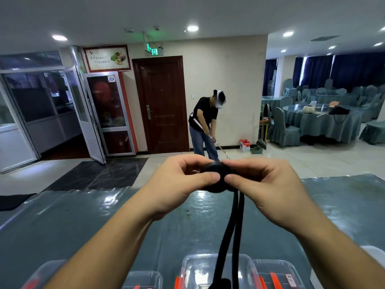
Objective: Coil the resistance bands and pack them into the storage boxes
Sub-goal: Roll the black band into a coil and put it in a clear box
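Here, both hands' grip pinches a black band coil [215, 177] above the glossy teal table [104, 215] in a banquet hall.

The black resistance band [216, 178] at frame centre looked matt and rubbery. The teal table cover [104, 222] below it was glossy, wrinkled plastic sheeting. Clear, shiny plastic storage boxes [208, 265] lined the bottom edge. The brown door [162, 105] behind was polished wood; the floor tiles [312, 161] were smooth and reflective.
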The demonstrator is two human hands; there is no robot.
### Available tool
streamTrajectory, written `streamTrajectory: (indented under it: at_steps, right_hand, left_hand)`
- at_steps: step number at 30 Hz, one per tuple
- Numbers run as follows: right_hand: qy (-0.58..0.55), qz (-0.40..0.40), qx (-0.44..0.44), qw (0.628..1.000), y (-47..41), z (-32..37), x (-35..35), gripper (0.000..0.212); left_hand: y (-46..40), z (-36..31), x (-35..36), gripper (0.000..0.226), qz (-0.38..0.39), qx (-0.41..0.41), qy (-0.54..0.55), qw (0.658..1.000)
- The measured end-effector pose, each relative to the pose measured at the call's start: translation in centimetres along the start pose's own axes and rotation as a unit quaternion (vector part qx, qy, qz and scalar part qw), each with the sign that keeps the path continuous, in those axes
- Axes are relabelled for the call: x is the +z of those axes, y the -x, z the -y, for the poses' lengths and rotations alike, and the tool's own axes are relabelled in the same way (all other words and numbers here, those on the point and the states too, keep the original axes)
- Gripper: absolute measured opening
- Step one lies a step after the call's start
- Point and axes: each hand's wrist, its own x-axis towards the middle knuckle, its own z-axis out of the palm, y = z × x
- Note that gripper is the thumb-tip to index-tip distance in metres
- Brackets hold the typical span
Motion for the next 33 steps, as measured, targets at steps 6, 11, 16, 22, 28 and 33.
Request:
streamTrajectory:
  at_steps: [6,11,16,22,28,33]
  right_hand:
    - [0.022,0.006,0.007,1.000,-0.2,0.1,0.1,0.034]
    - [-0.051,-0.056,0.011,0.997,0.2,-1.0,0.7,0.035]
    - [0.058,0.059,0.024,0.996,0.2,-0.6,0.1,0.036]
    - [-0.047,-0.073,-0.017,0.996,0.9,-1.0,1.1,0.035]
    - [0.011,0.001,0.022,1.000,0.5,-0.4,-0.1,0.030]
    - [-0.052,-0.022,0.014,0.998,0.7,-0.2,0.2,0.036]
  left_hand:
    - [-0.2,-0.7,-0.7,0.009,0.010,0.008,-0.053,0.999]
    - [0.2,0.2,0.3,0.015,-0.022,-0.022,0.092,0.995]
    - [0.2,0.0,-0.8,0.007,0.040,-0.042,-0.074,0.996]
    - [0.4,0.0,0.6,0.003,-0.038,-0.030,0.108,0.993]
    - [0.5,-0.4,0.0,0.009,0.035,-0.029,-0.051,0.998]
    - [0.6,-0.5,0.3,0.013,-0.022,0.024,-0.017,0.999]
